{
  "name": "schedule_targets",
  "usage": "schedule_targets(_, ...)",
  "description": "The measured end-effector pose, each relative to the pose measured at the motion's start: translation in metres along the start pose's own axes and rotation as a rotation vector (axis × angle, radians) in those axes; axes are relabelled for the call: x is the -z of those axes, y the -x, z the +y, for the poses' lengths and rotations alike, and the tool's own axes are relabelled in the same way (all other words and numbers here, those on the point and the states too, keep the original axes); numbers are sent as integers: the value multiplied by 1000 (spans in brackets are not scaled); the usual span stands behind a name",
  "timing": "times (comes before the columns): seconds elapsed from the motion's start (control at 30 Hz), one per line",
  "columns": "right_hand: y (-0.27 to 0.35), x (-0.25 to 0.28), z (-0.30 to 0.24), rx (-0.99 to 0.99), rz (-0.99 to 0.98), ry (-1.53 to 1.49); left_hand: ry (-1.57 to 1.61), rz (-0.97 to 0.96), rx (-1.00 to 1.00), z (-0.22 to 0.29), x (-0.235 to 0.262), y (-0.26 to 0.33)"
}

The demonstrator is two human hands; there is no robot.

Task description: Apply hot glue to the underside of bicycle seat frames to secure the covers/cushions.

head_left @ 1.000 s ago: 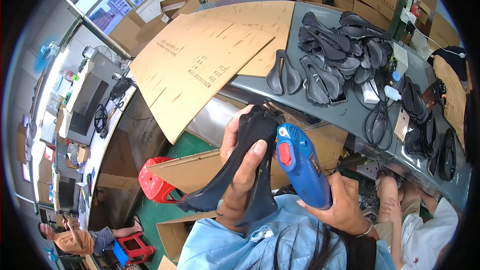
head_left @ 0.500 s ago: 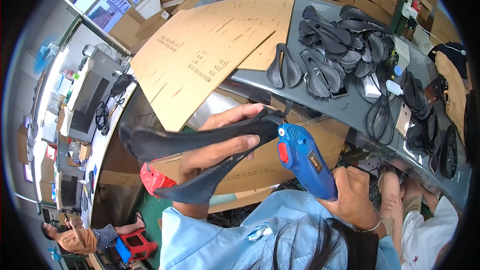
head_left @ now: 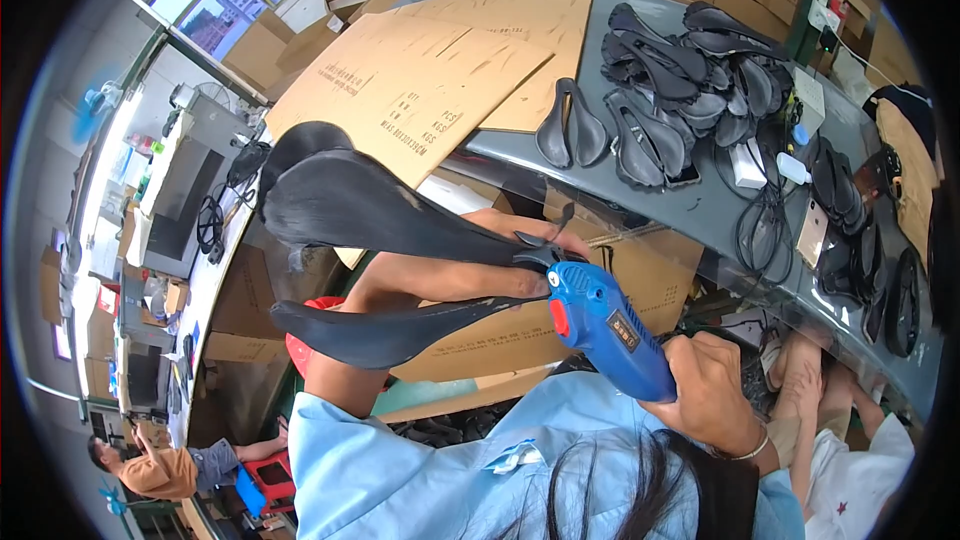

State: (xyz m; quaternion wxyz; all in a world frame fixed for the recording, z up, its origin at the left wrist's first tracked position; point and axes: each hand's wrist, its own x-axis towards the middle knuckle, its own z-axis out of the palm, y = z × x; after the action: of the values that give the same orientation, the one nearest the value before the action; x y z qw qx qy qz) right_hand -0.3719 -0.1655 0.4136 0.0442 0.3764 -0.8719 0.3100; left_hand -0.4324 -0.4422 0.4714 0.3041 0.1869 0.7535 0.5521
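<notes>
My left hand (head_left: 455, 278) is closed around the narrow nose of a black bicycle saddle (head_left: 350, 202). The saddle's two wide wings spread out to the left, one above my forearm and one below it. In my right hand (head_left: 708, 395) is a blue handheld power cutter (head_left: 618, 340) with a red button. The cutter's head meets the saddle's nose, right beside my left fingertips. A thin black strip (head_left: 564, 224) sticks up from the nose there. The cutter's blades are too small and covered to make out.
A grey table (head_left: 650, 205) ahead bears a heap of black saddles (head_left: 690, 65), with cables (head_left: 760, 230) and a phone (head_left: 811, 236) at the right. Cardboard sheets (head_left: 400, 90) cover its left part. A seated person (head_left: 860, 450) is close on my right.
The saddle has turned in my left hand, so its upper wing now shows broader and higher. Its nose has shifted slightly down against the cutter. My right hand has barely moved.
</notes>
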Motion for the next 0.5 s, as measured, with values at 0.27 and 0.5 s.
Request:
schedule_targets(0.27, 2, -14, -4, -16, 44, -85, -131, -2, -211, -22, -9, -26)
schedule_targets(0.5, -3, -14, 2, -96, 96, -65, 385, 747, -871, -17, -7, -4)
